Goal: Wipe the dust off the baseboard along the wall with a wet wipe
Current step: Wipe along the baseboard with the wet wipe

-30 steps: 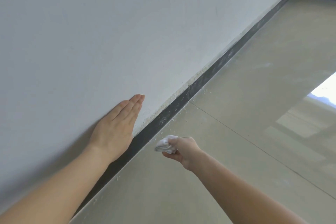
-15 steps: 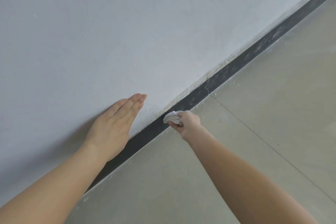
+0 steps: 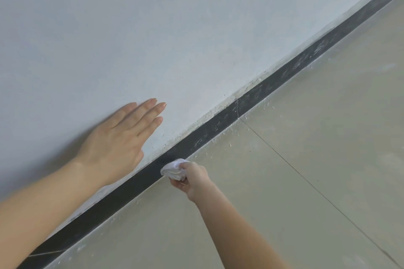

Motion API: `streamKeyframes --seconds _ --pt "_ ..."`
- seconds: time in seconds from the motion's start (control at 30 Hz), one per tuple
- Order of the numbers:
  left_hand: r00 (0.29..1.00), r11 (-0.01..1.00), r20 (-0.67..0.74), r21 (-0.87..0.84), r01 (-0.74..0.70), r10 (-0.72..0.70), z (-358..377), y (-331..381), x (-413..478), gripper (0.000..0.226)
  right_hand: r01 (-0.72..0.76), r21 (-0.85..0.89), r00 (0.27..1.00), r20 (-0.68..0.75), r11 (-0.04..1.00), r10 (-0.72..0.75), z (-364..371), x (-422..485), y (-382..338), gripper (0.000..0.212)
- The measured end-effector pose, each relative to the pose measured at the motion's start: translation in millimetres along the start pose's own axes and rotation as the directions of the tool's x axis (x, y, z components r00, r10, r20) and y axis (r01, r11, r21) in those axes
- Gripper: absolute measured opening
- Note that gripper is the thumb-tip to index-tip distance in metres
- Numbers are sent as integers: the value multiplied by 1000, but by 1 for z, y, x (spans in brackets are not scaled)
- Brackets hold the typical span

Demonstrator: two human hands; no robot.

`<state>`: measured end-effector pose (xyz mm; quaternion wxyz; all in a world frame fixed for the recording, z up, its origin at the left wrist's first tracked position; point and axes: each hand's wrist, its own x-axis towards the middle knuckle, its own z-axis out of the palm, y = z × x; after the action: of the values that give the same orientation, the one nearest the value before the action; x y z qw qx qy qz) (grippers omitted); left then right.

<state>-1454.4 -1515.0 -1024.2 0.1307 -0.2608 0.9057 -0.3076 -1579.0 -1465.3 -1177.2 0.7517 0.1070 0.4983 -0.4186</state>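
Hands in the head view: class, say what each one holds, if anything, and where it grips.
The right hand holds a bunched white wet wipe, fingers closed round its rear. The left hand holds nothing.

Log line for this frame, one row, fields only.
step: wiping | right hand: wet wipe on baseboard | left hand: flat on wall
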Motion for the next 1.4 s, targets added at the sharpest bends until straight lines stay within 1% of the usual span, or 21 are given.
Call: streamKeyframes --seconds 0.1,0.2,0.27,0.33,0.37,0.4,0.43,0.5,0.57,0.63,0.67,0.73,0.87,0.97,1.0,1.03,1.13,1.2,1.3,1.33,1.4 --pt "1000 999 -19 -44 4 -5 -3 -1 -1 63 122 1 992 -46 993 -121 -3 6 -35 41" --pt "999 998 -29 -62 31 -33 -3 -1 0 63 266 10 960 -97 964 -264 -16 3 -84 45" --pt "999 998 -34 -60 36 -38 0 1 1 64 351 56 927 -162 935 -338 -31 0 -106 41" --pt "998 997 -43 -60 42 -44 4 3 3 64 391 81 897 -258 917 -360 -46 -4 -111 33" --pt "997 997 -52 -61 46 -49 5 5 4 64 385 81 891 -293 919 -347 -51 -5 -108 30" --pt "997 997 -58 -60 47 -50 7 7 6 65 366 86 898 -295 926 -328 -52 -6 -102 25" --pt "997 997 -57 -58 44 -47 8 9 9 65 328 82 915 -277 941 -295 -50 -8 -91 20" --pt "997 998 -60 -56 41 -44 9 12 16 65 204 16 963 -184 979 -197 -39 -8 -59 16" --pt "996 997 -66 -67 49 -53 10 15 20 66 81 -56 993 -76 995 -86 -23 -1 -23 23" --pt "997 997 -62 -60 52 -56 12 18 22 68 27 -93 1000 -13 995 -28 -11 12 -2 32" --pt "996 997 -63 -50 53 -56 14 18 22 68 41 -74 999 -6 996 -42 -7 17 -2 29" --pt "994 997 -85 -43 62 -66 19 19 22 67 113 -15 993 -44 993 -114 -6 24 -23 12" --pt "988 993 -127 -78 84 -94 25 23 24 65 282 -39 935 -211 959 -284 -25 23 -89 16" --pt "985 995 -148 -45 86 -91 28 25 27 66 368 -94 857 -353 925 -377 -40 16 -109 27" --pt "984 996 -155 -35 87 -92 30 26 29 66 372 -134 830 -396 918 -394 -43 13 -110 26" --pt "982 995 -163 -34 95 -99 31 28 32 66 351 -187 821 -411 918 -397 -44 9 -110 24" --pt "975 991 -182 -46 122 -128 34 34 38 66 229 -344 886 -315 911 -342 -37 -7 -103 18" --pt "975 991 -176 -42 131 -136 35 35 38 67 189 -418 912 -262 889 -317 -28 -15 -94 16" --pt "979 992 -161 -34 122 -126 36 33 37 68 127 -457 931 -251 880 -265 -13 -17 -80 29" --pt "980 993 -159 -8 116 -116 36 33 39 68 104 -461 939 -245 881 -239 -9 -16 -77 29" --pt "985 994 -146 41 99 -92 35 34 48 69 64 -428 956 -233 902 -179 -2 -11 -74 14"
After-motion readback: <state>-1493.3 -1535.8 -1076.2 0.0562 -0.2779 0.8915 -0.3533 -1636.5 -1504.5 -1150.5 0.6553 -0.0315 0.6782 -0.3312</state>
